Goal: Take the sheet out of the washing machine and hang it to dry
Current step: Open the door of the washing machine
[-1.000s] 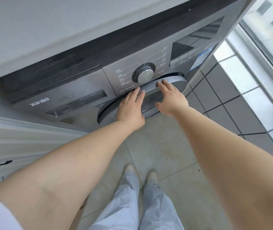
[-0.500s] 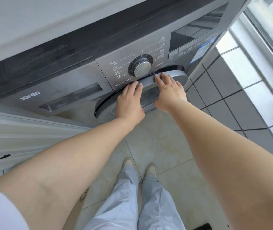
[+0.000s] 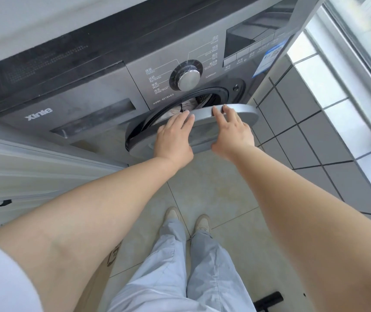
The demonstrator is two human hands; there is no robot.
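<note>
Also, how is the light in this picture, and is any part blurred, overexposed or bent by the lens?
Head view: daylight enters from the window at upper right, which is overexposed and smeared; the white tiles below it glare. The washing machine front is evenly lit and its labels read sharply. The wide lens bends the machine's straight edges and stretches both forearms. Left hand and right hand are sharp.

The pale tiled floor (image 3: 213, 188) carries the washing machine (image 3: 112, 86), two shoes (image 3: 173, 215) and perhaps a dark tool (image 3: 269, 300).
</note>
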